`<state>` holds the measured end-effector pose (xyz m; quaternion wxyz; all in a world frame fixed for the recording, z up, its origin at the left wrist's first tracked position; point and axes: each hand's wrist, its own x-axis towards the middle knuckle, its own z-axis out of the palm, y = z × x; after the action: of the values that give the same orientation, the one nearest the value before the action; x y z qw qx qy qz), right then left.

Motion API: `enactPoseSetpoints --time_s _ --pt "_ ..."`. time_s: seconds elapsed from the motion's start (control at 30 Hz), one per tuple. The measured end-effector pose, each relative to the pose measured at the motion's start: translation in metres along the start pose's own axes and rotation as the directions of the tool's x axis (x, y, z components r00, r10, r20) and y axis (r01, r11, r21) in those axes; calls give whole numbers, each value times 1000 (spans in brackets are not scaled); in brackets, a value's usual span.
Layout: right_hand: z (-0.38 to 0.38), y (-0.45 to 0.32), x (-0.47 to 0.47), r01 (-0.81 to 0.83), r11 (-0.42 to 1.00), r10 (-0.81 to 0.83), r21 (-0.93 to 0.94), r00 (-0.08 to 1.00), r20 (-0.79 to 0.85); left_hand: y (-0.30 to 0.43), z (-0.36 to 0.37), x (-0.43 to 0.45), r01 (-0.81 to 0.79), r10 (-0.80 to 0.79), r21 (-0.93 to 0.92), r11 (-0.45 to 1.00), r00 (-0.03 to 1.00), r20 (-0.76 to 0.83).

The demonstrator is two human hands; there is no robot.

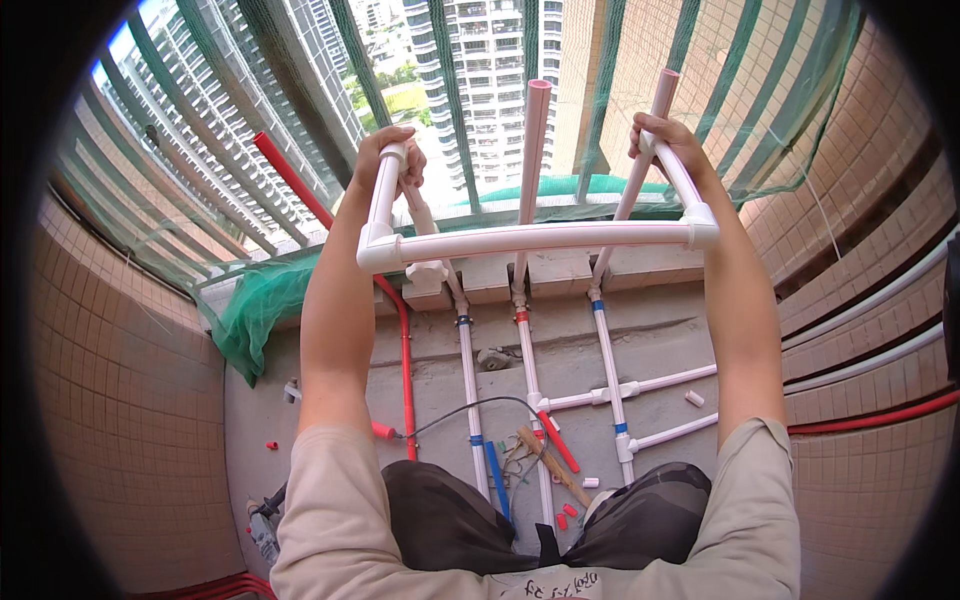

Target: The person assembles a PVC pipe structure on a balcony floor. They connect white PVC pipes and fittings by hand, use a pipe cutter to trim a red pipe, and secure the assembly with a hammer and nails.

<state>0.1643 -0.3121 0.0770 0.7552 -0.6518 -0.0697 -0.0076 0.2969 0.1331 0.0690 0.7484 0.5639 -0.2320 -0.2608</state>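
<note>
Both hands hold a U-shaped assembly of white plastic pipe [540, 237] with elbow fittings at its two corners. My left hand [390, 159] is closed around the fitting on its left end, at the top of an upright pipe that has a valve with a white knob [426, 273] lower down. My right hand [667, 142] grips the fitting on the right end, where another upright pipe [664, 94] sticks up past the fingers. Between them a third upright pipe [535, 150] rises behind the crossbar. Whether the end fittings are joined to the uprights cannot be told.
White pipes with blue and red bands [529, 360] and a red conduit [407, 375] run along the concrete floor. A wooden stick [555, 466], a blue tube [496, 476], offcuts and a power tool [262, 529] lie near the knees. Green netting [259, 315] and bars stand ahead; tiled walls flank both sides.
</note>
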Motion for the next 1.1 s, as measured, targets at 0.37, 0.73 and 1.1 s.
enactPoseSetpoints --time_s 0.37,0.73,1.1 --pt "-9 -8 -5 -56 988 49 -142 997 -51 -11 3 5 63 -69 -64 996 993 -98" --pt "9 -27 -16 -237 966 213 -102 955 -205 2 34 -9 42 -144 -404 914 963 -226" --pt "36 -56 -21 -460 788 304 -410 869 -390 -1 33 -7 42 -123 -343 938 968 -219"
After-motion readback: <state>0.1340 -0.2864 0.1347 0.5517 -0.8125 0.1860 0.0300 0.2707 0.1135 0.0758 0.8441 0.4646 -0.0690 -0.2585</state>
